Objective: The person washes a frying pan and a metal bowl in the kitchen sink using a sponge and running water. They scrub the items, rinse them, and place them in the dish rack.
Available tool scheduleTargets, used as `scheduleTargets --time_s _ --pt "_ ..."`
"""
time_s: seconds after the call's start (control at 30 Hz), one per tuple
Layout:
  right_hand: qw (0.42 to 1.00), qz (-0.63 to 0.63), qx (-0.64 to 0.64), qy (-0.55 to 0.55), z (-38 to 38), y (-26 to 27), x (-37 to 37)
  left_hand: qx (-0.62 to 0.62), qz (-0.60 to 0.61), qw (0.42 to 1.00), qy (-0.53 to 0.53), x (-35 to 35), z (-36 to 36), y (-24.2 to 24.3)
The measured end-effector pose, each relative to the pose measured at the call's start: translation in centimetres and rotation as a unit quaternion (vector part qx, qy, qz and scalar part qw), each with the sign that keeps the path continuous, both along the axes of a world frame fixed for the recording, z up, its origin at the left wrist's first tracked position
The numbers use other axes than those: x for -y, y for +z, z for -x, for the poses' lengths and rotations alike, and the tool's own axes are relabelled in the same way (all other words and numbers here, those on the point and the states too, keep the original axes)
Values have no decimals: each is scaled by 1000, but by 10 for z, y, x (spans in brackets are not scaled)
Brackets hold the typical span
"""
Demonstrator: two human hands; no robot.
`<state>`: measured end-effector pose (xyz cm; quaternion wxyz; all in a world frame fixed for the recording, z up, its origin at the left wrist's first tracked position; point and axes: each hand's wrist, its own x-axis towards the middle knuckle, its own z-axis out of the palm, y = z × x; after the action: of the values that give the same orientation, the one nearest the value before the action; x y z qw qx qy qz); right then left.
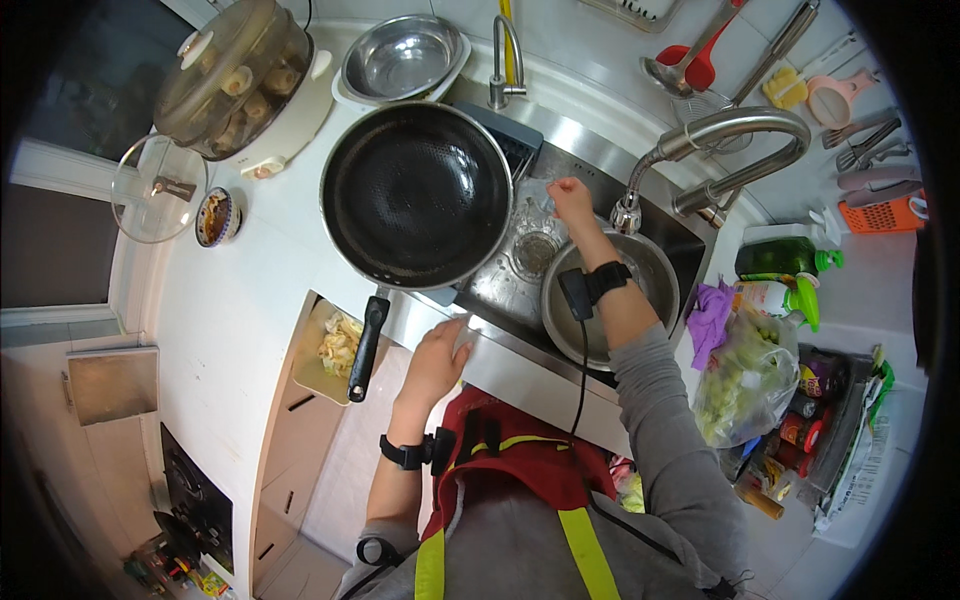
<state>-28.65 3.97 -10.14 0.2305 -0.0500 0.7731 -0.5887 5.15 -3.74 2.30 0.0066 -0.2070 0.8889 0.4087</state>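
Observation:
My right hand [571,201] reaches over the steel sink [491,277], its fingers curled near the drain strainer [535,252]. Whether it grips anything small cannot be told. My left hand [440,358] rests at the sink's front edge, fingers together and thumb apart, with nothing seen in it. A black non-stick frying pan [417,196] lies across the sink's left side and the counter, its black handle [369,349] pointing towards me. Beneath my right forearm a steel pot [660,292] stands in the sink, under the pull-out faucet [627,216].
An electric steamer [247,90] and a small patterned bowl [218,217] stand on the left counter. Nested bowls [403,60] sit behind the pan. A bin with food scraps [339,345] hangs below the pan handle. Bottles, a purple cloth [709,319] and bagged grapes [750,375] lie right.

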Motion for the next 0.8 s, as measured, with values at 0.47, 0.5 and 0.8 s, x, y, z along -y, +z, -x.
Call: scheduleTargets --time_s 0.47,0.5,0.8 --pt "992 45 28 114 35 -20 91 34 -12 999 7 7 -2 -2" --pt "993 18 21 116 36 -28 92 37 -13 999 7 7 -2 -3" --pt "981 27 -127 144 6 -49 -39 16 9 1000 -22 16 5 -3"
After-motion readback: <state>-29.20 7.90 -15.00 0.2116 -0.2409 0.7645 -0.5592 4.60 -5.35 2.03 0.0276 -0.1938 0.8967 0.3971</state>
